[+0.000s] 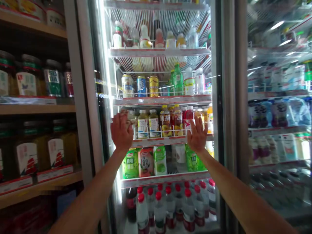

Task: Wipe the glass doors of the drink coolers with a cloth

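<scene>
Tea bottles [165,122], dark plastic, yellow caps, on white fridge shelf [158,142], left hand [122,131] at their nine o'clock, fingers loosely open, right hand [197,136] at four o'clock, fingers spread

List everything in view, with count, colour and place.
wooden shelving: one unit, light brown, left
jars: many, dark with pale, green or red labels, on the shelving
lit cooler: one, pale shelves, centre
upper-shelf bottles: several, mixed colours, near its top
cans: three, pale, blue, gold, middle shelf
green bottle: at least one, right of the cans
yellow-capped bottles: at least two, amber, between the hands
cartons: at least four, green or red, below
red-capped bottles: over ten, clear, bottom
second cooler: one, mixed drinks, blurred, right
left hand: one, bare
right hand: one, bare
</scene>
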